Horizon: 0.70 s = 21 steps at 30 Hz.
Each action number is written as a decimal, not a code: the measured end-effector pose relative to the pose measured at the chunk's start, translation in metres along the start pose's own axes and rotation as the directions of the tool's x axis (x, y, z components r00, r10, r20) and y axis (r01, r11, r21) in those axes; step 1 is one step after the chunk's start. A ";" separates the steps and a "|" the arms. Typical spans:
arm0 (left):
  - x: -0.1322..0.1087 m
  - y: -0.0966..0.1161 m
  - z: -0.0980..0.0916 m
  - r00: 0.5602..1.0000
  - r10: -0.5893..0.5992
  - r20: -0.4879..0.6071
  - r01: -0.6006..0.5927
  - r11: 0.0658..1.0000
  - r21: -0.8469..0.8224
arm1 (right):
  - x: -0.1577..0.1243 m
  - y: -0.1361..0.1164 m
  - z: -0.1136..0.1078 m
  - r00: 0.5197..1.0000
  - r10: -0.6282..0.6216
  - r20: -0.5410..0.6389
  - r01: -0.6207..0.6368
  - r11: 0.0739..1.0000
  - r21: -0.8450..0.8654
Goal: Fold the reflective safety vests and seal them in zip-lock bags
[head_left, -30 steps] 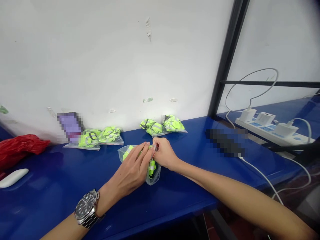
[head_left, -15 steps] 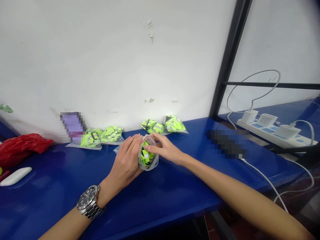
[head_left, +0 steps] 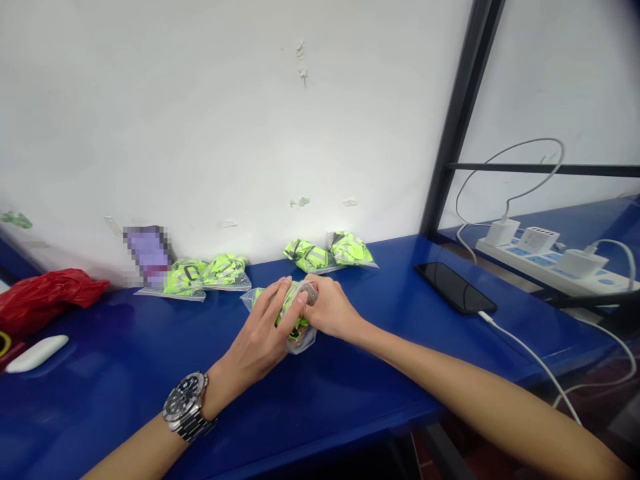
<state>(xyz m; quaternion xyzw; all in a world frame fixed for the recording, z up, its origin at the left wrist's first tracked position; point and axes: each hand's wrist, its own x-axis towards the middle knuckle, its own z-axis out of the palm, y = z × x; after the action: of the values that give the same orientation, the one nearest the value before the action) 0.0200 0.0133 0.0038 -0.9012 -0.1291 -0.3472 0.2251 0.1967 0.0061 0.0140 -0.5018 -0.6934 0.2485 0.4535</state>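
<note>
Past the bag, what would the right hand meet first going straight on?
Likely the left hand, its fingers resting on the clear bag just ahead; depth between the hands is unclear.

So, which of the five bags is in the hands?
The front bag, between left hand and right hand; the other four bags lie farther back, near the wall.

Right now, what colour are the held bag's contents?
Contents are bright yellow-green with some black, partly behind the left hand; head view.
</note>
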 end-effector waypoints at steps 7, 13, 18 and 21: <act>0.007 -0.017 -0.014 0.990 -0.124 0.066 0.114 0.984 0.136 | 0.012 0.007 -0.026 0.986 -0.156 0.061 0.155 0.988 0.019; 0.012 -0.044 -0.059 0.965 -0.094 0.245 0.085 0.995 0.046 | 0.009 -0.008 -0.049 0.960 -0.246 0.134 0.239 0.969 0.067; 0.028 -0.062 -0.082 0.935 -0.114 0.336 0.122 0.993 -0.003 | 0.002 -0.030 -0.065 0.797 -0.522 0.305 0.591 0.779 -0.211; 0.037 -0.072 -0.088 0.918 -0.161 0.363 0.188 0.981 -0.042 | 0.003 -0.037 -0.068 0.777 -0.488 0.397 0.617 0.715 -0.329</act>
<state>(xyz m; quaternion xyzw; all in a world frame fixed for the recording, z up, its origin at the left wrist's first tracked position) -0.0309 0.0353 0.1098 -0.9420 -0.2345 -0.2007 0.1317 0.2387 -0.0126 0.0766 -0.3171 -0.9067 0.0047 0.2779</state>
